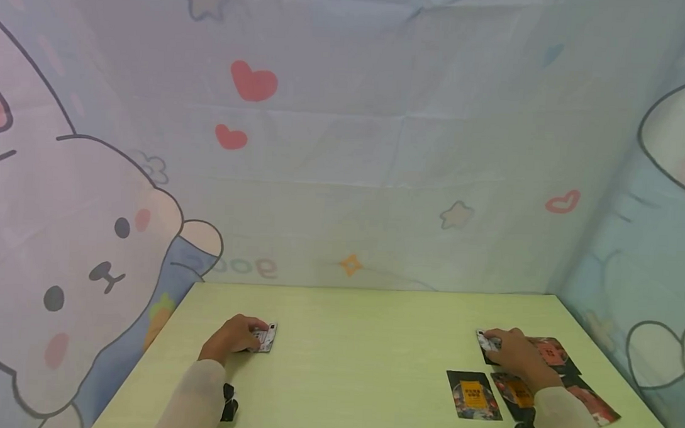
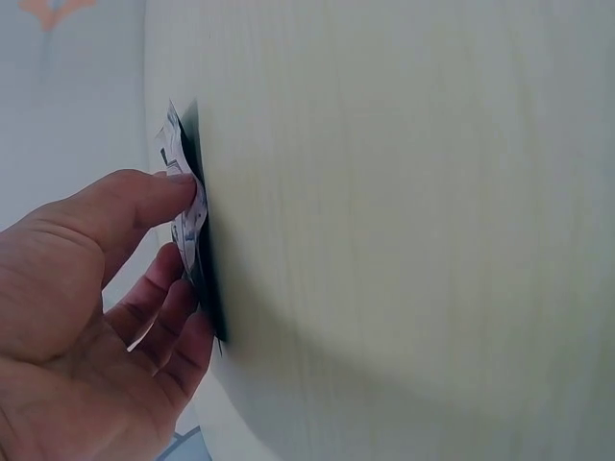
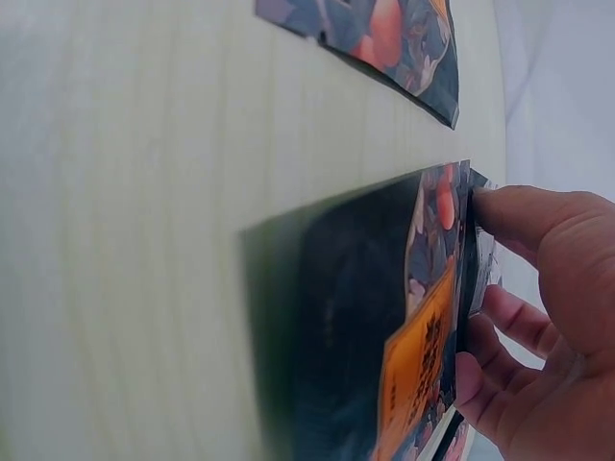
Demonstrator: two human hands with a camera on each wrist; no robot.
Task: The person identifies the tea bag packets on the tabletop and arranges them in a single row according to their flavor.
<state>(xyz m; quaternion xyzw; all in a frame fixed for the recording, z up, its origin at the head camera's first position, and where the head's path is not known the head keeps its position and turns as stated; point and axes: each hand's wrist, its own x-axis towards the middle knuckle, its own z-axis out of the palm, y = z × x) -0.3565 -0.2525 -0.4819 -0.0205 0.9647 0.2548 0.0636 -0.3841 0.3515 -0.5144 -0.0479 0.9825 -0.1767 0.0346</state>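
At the far left of the table, my left hand (image 1: 236, 337) pinches a flat packet (image 1: 267, 338) with a pale printed side facing up. In the left wrist view, the thumb lies on the crinkled pale face of that packet (image 2: 187, 206), with the other fingers at its edge. On the right side, my right hand (image 1: 513, 353) grips another packet (image 1: 487, 342) with a pale printed face, thumb and fingers at its edges. Just in front of it in the right wrist view is a black packet (image 3: 418, 355) with an orange label.
A black packet with an orange label (image 1: 472, 395) lies left of my right forearm. Behind and right of the right hand are packets with red labels, one farther back (image 1: 555, 354) and one nearer (image 1: 593, 402). A printed cloth backdrop (image 1: 345, 145) stands behind the pale table (image 1: 360, 353).
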